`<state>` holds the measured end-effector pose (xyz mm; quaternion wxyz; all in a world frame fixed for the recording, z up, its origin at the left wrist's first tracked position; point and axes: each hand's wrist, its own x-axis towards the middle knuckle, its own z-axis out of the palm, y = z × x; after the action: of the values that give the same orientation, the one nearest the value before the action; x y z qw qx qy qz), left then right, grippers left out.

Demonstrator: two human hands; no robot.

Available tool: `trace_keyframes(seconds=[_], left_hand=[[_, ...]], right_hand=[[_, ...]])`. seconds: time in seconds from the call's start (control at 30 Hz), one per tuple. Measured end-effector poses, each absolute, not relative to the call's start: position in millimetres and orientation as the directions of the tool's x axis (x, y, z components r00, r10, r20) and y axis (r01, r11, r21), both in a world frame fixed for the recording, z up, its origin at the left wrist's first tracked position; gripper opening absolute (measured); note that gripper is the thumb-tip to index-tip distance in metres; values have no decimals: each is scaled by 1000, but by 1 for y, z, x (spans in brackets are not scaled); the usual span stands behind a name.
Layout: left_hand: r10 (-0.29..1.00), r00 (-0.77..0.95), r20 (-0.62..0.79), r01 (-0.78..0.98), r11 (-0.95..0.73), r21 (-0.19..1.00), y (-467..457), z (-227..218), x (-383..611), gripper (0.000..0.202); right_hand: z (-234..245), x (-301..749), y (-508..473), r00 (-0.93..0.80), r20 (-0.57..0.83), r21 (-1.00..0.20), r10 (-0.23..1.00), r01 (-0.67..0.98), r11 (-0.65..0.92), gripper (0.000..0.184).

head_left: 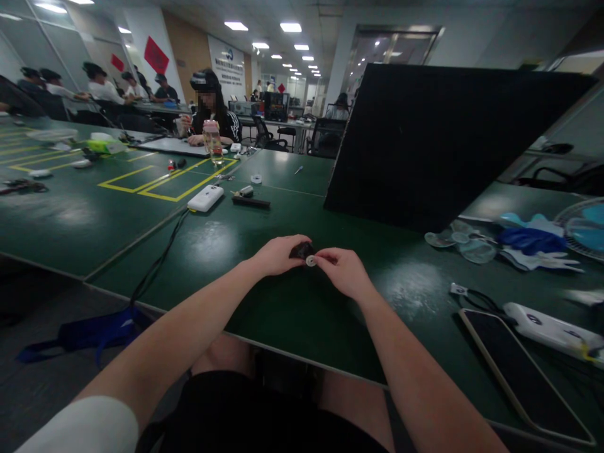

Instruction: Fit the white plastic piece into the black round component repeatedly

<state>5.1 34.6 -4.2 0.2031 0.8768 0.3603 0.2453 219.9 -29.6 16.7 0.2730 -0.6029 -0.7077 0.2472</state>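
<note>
Above the green table [283, 327], near its front edge, my two hands meet in the middle of the view. My left hand [278, 255] is closed around a small black object [301, 250], partly hidden by the fingers; its kind I cannot make out. A small whitish disc with a hole in its centre [310, 260] sits at the front of the black object. The thumb and fingertips of my right hand [343, 270] pinch this disc at its right side. Whether the disc is fixed to the black object I cannot tell.
A large black panel [434, 145] leans at right. Fan blades [465, 240], gloves [538, 242], a phone [521, 371] and a white power bank [552, 327] lie to the right. Ahead are another white power bank [206, 198], a dark bar [251, 202] and a bottle [213, 141]. A co-worker [214, 116] sits opposite.
</note>
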Motion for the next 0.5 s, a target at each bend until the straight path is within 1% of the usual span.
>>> trace_keyframes(seconds=[0.07, 0.17, 0.3, 0.33, 0.43, 0.5], left_hand=[[721, 634, 278, 511, -661, 549, 34, -4, 6, 54], [706, 656, 267, 487, -666, 565, 33, -5, 7, 55], [703, 654, 281, 478, -671, 566, 34, -6, 7, 55], [702, 652, 285, 475, -672, 568, 34, -6, 7, 55], [701, 656, 280, 473, -671, 571, 33, -7, 7, 55], [704, 657, 270, 482, -668, 567, 33, -7, 7, 56]], right_hand=[[17, 216, -30, -112, 149, -644, 983, 743, 182, 23], [16, 210, -31, -72, 189, -570, 979, 804, 170, 24], [12, 208, -30, 23, 193, -559, 981, 824, 91, 43], [10, 209, -29, 27, 197, -564, 980, 821, 91, 42], [6, 213, -26, -26, 228, -600, 973, 784, 161, 27], [4, 215, -24, -51, 232, -611, 971, 769, 187, 22]])
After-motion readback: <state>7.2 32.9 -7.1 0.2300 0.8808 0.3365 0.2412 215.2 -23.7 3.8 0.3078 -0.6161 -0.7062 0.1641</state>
